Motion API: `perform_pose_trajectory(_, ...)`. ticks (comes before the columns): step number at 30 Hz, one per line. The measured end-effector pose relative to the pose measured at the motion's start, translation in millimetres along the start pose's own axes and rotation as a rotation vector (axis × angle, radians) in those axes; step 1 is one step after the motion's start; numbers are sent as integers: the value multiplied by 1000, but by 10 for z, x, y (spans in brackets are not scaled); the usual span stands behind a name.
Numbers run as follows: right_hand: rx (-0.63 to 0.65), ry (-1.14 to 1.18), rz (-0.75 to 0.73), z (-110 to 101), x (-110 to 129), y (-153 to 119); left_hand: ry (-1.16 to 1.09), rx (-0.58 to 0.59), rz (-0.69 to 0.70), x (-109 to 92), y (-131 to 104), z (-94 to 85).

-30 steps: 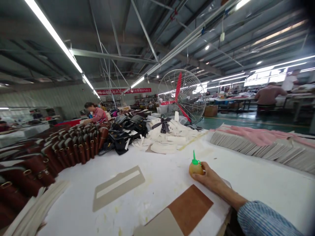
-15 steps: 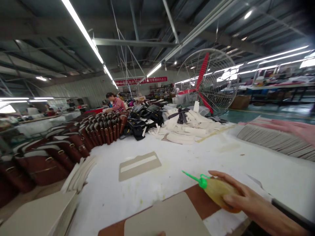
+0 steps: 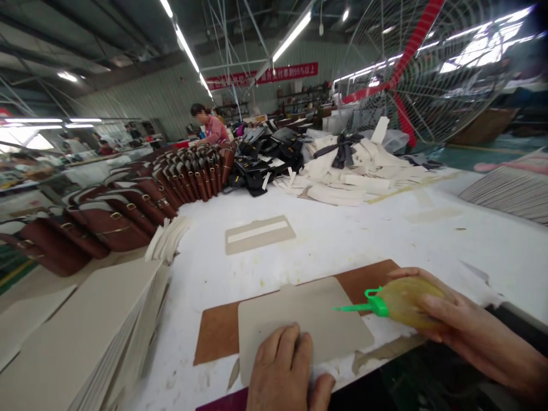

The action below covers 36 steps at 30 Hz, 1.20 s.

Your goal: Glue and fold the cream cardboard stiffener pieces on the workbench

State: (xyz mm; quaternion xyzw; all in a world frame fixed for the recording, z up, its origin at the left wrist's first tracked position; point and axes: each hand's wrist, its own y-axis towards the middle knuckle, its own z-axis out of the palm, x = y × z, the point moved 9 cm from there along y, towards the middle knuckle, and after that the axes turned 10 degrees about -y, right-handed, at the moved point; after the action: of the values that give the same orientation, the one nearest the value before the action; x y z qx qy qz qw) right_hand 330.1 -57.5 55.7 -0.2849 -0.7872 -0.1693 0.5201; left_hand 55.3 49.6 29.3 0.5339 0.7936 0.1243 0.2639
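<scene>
My right hand (image 3: 449, 314) is wrapped round a yellowish squeeze bottle (image 3: 406, 297) with a green nozzle, its tip pointing left over a beige board (image 3: 299, 308). That board lies on a longer brown leather piece (image 3: 218, 334), which shows at both sides. Fingers stretched out, my left hand (image 3: 282, 365) rests flat on the near part of the board. Farther back on the white tabletop (image 3: 325, 234) is a smaller beige panel (image 3: 260, 233) with a pale strip across it.
Stacked beige boards (image 3: 98, 319) stand at the left, with rows of brown bags (image 3: 124, 222) beyond. Black bags (image 3: 269, 154) and white strips (image 3: 359, 171) are heaped at the back, near a large fan (image 3: 411, 80). A person (image 3: 212, 128) works behind the bags.
The view has tilted down. My left hand has come fully into view on the board. The bottle's nozzle has swung from pointing up-left to nearly level, over the board.
</scene>
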Motion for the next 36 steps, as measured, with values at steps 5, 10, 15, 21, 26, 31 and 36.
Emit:
perform_pose_trajectory(5,-152,-202,-35,-332,39,35,15,11,11,-25,13,-27)
perform_pose_trajectory(10,-227,-458,-197,-428,226,-18,53,20,85,-69,38,-64)
perform_pose_trajectory(15,-268,-595,-336,-325,409,-36,45,32,80,-85,61,-80)
perform_pose_trajectory(21,-271,-644,-389,-249,531,-25,29,33,70,-100,78,-111)
perform_pose_trajectory(26,-207,-678,-475,-169,678,-23,17,36,59,-107,86,-118)
perform_pose_trajectory(31,-188,-643,-526,-101,740,-59,11,27,52,-109,87,-116)
perform_pose_trajectory(36,-91,-654,-584,-5,779,-54,14,40,44,-94,74,-87)
